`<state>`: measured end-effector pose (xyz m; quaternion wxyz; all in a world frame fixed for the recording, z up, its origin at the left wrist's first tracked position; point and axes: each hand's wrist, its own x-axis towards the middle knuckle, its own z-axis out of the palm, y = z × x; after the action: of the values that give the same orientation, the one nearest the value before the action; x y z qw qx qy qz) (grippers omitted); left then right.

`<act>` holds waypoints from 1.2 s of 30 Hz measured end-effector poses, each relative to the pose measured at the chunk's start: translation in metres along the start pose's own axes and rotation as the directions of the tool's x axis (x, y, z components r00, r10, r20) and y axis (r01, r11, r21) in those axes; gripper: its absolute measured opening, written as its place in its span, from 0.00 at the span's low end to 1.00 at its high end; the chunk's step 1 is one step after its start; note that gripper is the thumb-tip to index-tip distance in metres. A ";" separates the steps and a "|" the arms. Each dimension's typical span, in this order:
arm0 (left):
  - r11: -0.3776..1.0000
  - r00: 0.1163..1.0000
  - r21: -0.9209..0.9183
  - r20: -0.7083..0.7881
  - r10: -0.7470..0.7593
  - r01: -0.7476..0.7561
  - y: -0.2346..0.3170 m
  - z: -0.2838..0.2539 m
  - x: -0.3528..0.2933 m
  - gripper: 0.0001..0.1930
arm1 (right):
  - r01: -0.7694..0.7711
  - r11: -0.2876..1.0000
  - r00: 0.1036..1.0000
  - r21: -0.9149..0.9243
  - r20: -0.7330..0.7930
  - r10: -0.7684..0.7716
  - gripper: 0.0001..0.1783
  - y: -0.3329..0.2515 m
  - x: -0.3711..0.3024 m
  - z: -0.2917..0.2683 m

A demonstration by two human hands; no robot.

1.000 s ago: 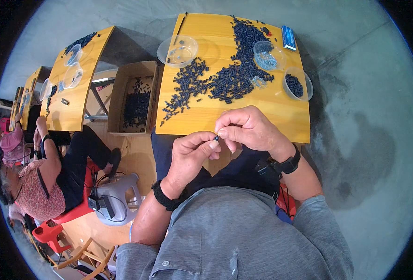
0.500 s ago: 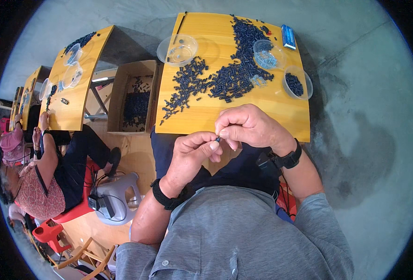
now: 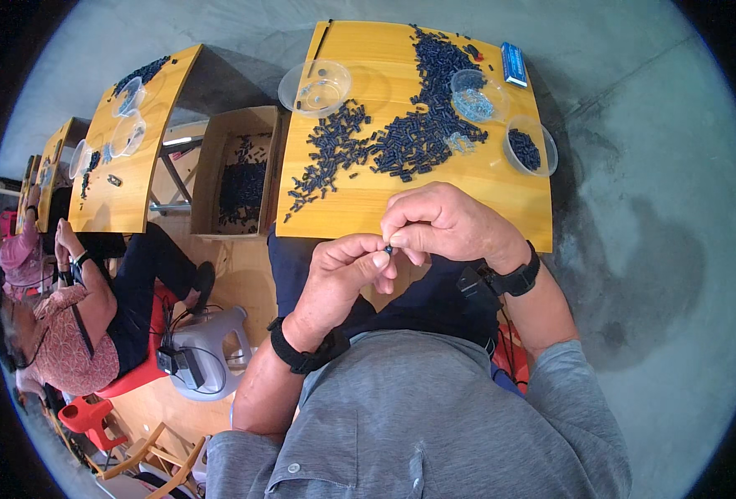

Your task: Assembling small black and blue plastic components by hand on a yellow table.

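Just off the near edge of the wooden table [image 3: 467, 218], my two hands meet fingertip to fingertip. Between thumb and fingers my left hand [image 3: 339, 274] pinches a small dark cylindrical part [image 3: 388, 249]. My right hand [image 3: 451, 220] is closed over the top of the same part, its thumb and index finger pressed together there. Most of the part is hidden by the fingertips. Beyond the hands, many similar dark cylindrical pieces [image 3: 409, 145] lie in loose heaps across the table.
Clear plastic bowls stand on the table: one at far left [image 3: 343, 79], one with small pale bluish parts [image 3: 477, 93], one with dark pieces [image 3: 542, 170]. A blue box [image 3: 513, 65] lies far right. Left of the table are a cardboard box [image 3: 210, 191] and a seated co-worker [image 3: 85, 333].
My hands stay nearly in place, with only a slight shift of the fingers on the part. The co-worker's hands have drawn back from their table and come together.
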<state>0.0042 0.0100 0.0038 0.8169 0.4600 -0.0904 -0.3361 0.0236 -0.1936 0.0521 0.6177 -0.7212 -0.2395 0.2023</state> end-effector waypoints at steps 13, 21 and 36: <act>0.990 0.990 0.116 -0.106 0.094 -0.082 0.000 -0.005 0.006 0.06 | -0.115 0.959 0.975 0.260 -0.155 0.159 0.04 0.000 0.001 0.002; 0.988 0.991 0.126 -0.096 0.096 -0.084 -0.004 -0.007 0.009 0.07 | -0.119 0.980 0.975 0.159 -0.170 0.146 0.06 0.005 0.003 0.004; 0.979 0.985 0.171 -0.109 0.134 -0.114 -0.006 -0.009 0.013 0.08 | -0.178 0.922 0.966 0.343 -0.119 0.230 0.07 0.010 0.006 0.000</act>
<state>0.0156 0.0059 -0.0081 0.7996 0.5384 -0.0971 -0.2477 0.0294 -0.1913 0.0419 0.7220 -0.6424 -0.0762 0.2454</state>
